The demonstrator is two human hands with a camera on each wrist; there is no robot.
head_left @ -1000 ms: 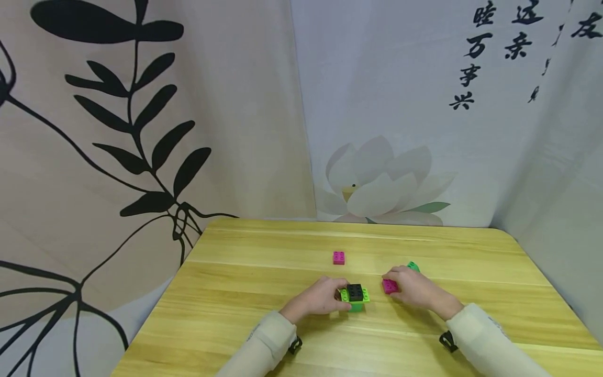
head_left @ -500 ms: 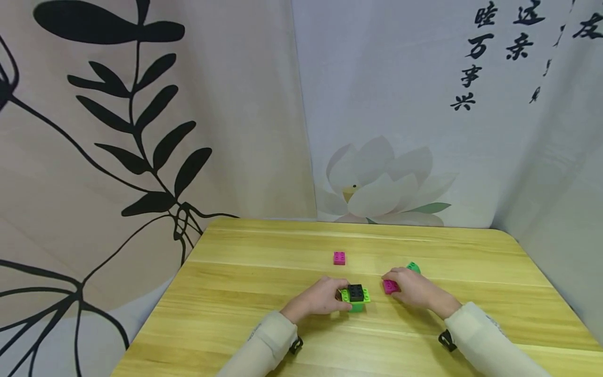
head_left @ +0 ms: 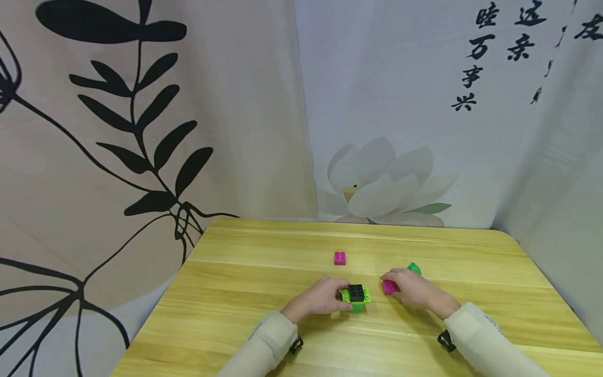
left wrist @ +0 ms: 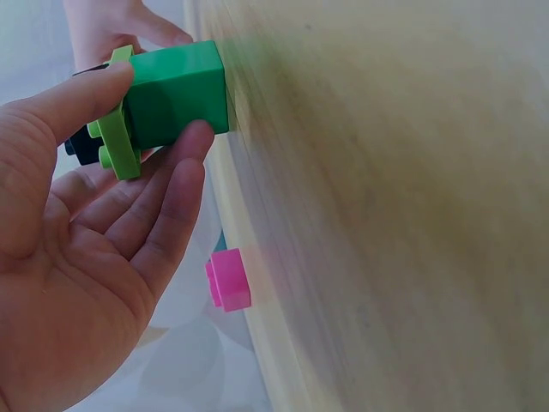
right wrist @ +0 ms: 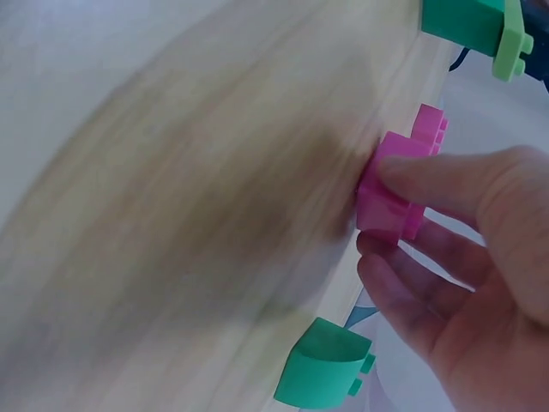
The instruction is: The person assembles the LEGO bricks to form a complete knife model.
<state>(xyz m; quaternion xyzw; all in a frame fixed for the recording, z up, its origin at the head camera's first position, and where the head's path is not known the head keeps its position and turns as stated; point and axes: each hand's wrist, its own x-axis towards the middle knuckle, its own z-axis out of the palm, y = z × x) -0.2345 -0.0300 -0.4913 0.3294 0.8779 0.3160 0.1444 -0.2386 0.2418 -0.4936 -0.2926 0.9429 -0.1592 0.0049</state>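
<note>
My left hand [head_left: 320, 298] holds a small stack of toy building bricks between thumb and fingers. The stack has a green brick [left wrist: 176, 94] at the bottom, a thin lime-green plate [left wrist: 120, 133] above it and a black brick [head_left: 356, 292] on top. To its right, my right hand [head_left: 419, 288] pinches a pink brick [right wrist: 388, 189] on the table, thumb on one side and fingertips on the other. A green curved brick [right wrist: 326, 367] lies just beyond the right hand, partly covered by it in the head view.
Another pink brick [head_left: 339, 258] lies farther back on the wooden table [head_left: 264, 251]. Behind the table's far edge hangs a pale curtain [head_left: 254, 115] printed with plants and writing. A second curtain panel [head_left: 560, 209] borders the right side.
</note>
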